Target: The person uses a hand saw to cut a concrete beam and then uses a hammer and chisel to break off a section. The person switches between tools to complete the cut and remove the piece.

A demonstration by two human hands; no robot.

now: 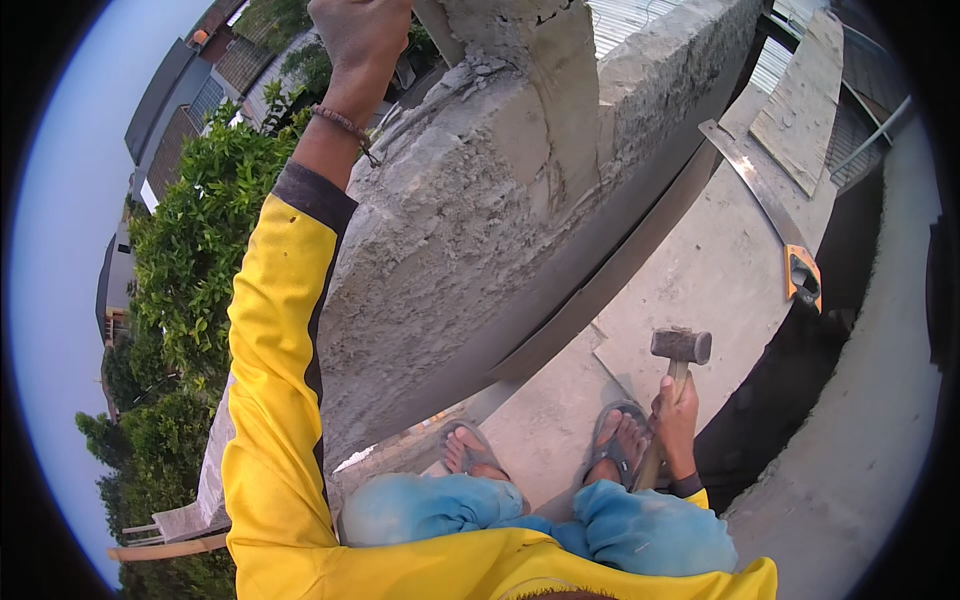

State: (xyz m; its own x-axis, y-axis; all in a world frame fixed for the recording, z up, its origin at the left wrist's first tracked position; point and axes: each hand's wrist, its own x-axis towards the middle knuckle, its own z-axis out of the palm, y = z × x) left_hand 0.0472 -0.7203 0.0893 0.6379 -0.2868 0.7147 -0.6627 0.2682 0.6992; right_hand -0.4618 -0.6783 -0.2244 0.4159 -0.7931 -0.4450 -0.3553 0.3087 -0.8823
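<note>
Left grip (362,35) at the top edge, left of centre, beside the rough concrete wall (430,250); fingers mostly cut off by the frame, so cannot tell whether it is closed on anything. Cord bracelet (343,122) on that wrist. Right grip (676,420), lower right of centre, wrapped around the handle of a hammer (682,346); steel head uppermost, just above the fingers, handle's lower end hard to make out near the blue trousers (650,525). Right forearm mostly hidden: only a dark cuff (687,486) and a bit of yellow sleeve (697,499) show. Handsaw (750,180), orange-handled, lies at right on the pale slab (690,260), blade pointing up and left; plank (800,110) near it, upper right. Dark gap (790,390) below the saw: interior unreadable. Sandalled feet (622,440) on the slab, heels partly hidden. Orange round object (200,38), far upper left: too small to identify.
</note>
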